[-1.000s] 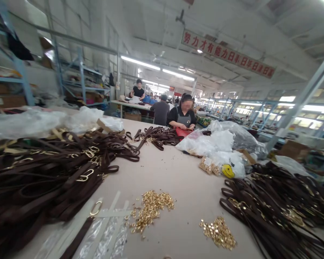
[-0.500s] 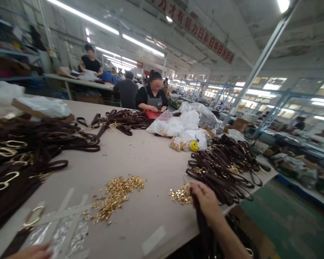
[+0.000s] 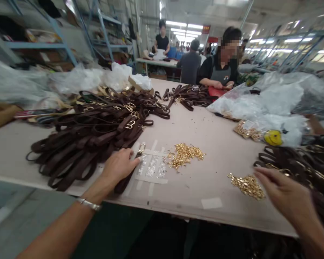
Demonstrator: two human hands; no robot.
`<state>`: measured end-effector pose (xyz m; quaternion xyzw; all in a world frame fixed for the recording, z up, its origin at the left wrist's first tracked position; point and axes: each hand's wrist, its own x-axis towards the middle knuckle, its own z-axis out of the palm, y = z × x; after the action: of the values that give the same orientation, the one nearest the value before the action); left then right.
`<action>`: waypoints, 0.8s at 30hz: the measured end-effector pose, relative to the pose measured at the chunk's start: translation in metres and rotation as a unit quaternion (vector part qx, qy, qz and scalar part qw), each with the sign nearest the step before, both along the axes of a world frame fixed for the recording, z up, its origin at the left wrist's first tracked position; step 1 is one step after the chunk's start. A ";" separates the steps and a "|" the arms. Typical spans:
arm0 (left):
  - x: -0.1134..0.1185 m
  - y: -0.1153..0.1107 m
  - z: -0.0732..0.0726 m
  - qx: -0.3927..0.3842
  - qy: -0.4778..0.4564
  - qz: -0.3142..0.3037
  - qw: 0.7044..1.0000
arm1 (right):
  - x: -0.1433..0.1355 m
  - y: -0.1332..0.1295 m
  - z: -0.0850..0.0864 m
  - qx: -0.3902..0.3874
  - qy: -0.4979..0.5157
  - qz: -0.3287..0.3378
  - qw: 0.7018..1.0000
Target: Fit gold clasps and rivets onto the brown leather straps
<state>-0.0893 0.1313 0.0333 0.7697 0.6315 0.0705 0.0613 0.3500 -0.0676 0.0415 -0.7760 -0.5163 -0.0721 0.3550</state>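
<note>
My left hand [image 3: 120,164] is at a dark brown strap [image 3: 125,181] lying near the table's front edge. Its fingers and thumb close on the strap just below a gold oval ring [image 3: 142,147]; the fingertips are partly hidden. Beside it, clear plastic bags of small pieces [image 3: 152,166] are taped down. My right hand [image 3: 284,196] hovers by a small pile of gold metal fittings [image 3: 247,186], its fingers stretched out and slightly blurred. No strap shows in it. Another heap of small gold fittings [image 3: 184,155] lies mid-table.
A large pile of brown straps [image 3: 97,133] covers the left, another pile [image 3: 294,162] the right. White plastic bags [image 3: 270,104] and a packet of gold fittings [image 3: 247,129] lie at the back right. A co-worker [image 3: 223,68] sits across the table [image 3: 205,190] with a red item [image 3: 216,91].
The view has swung left. My right hand no longer shows the dark strap that hung from it. My left hand has come onto the strap with the oval ring.
</note>
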 end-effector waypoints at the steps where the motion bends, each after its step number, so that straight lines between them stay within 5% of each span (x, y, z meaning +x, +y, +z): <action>1: 0.002 0.002 -0.002 -0.004 0.001 -0.001 1.000 | -0.017 0.001 -0.010 -0.020 -0.001 0.053 0.998; 5: 0.003 0.008 -0.003 -0.018 0.000 -0.002 1.000 | -0.103 0.023 -0.050 -0.050 0.001 0.210 0.976; 10: 0.002 0.007 -0.003 -0.025 -0.030 0.005 0.999 | -0.170 0.058 -0.055 -0.080 -0.008 0.247 0.966; 18: -0.012 -0.007 -0.002 -0.065 -0.219 0.020 0.973 | -0.194 0.092 -0.061 -0.111 -0.079 0.230 0.964; 24: 0.000 -0.048 0.004 -0.226 -0.462 0.028 0.857 | -0.188 0.090 -0.062 -0.107 -0.135 0.280 0.944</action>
<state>-0.0897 0.0837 0.0377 0.5960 0.5502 0.2744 0.5165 0.1624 0.0220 -0.0207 -0.6161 -0.7609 -0.0184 0.2027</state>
